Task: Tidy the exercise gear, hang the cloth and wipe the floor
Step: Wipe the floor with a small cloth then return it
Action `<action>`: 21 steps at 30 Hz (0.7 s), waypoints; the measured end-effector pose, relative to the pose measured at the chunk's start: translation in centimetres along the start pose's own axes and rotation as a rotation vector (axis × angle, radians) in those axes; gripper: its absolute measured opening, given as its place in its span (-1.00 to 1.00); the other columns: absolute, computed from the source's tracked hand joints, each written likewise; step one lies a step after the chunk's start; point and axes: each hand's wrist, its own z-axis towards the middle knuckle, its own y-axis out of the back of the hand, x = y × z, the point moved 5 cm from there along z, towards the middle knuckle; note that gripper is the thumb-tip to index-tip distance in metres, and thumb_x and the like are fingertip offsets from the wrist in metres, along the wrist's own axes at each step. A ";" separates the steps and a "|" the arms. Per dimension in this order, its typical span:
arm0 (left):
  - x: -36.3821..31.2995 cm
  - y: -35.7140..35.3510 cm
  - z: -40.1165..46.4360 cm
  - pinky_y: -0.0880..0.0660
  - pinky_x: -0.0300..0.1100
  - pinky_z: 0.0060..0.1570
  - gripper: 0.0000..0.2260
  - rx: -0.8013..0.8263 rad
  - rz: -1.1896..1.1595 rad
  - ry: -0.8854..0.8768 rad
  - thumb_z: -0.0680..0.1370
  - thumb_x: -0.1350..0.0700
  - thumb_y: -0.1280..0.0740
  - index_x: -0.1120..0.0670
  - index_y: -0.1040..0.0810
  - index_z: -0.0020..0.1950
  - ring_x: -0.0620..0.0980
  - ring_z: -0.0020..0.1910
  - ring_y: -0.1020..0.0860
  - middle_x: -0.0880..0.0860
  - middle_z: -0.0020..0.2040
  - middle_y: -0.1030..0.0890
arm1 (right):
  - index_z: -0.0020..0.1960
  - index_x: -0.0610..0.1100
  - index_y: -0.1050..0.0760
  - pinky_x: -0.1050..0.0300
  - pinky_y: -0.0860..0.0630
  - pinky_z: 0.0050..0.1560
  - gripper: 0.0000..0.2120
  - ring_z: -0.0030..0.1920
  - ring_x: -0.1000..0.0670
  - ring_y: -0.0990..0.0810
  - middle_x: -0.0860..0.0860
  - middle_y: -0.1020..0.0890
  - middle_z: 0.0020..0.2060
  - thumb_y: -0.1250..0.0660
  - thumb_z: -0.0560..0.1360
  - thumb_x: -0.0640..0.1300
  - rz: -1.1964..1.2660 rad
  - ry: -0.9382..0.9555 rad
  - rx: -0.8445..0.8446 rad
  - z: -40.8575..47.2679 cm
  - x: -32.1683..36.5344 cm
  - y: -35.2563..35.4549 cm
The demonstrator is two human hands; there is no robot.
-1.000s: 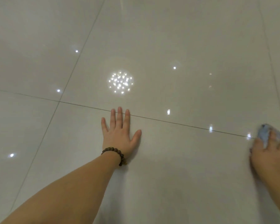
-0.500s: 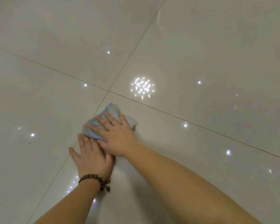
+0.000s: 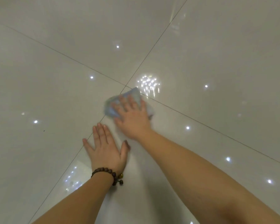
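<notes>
My left hand (image 3: 106, 149) lies flat on the glossy tile floor (image 3: 39, 94), fingers straight, a dark bead bracelet (image 3: 107, 172) at its wrist. Just beyond, my right hand (image 3: 132, 115) presses with spread fingers on the soft, crumpled pale-blue cloth (image 3: 111, 109), beside the crossing grout lines.

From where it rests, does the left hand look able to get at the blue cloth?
Probably yes. The left hand lies flat on the tiled floor, just short of the blue cloth, with only bare tile between them. The right hand presses on the cloth, leaving its near left edge exposed.
</notes>
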 end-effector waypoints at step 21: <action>-5.8 -1.5 -6.9 0.25 0.18 0.47 -0.24 0.050 -0.002 -0.280 0.50 -0.26 0.24 0.21 0.22 0.53 0.08 0.54 0.24 0.19 0.57 0.16 | 0.43 0.18 -0.30 -0.14 -0.12 0.38 -0.53 0.46 -0.04 -0.27 0.05 -0.31 0.47 -0.09 0.53 0.17 -0.119 0.080 -0.106 -18.8 -12.2 1.8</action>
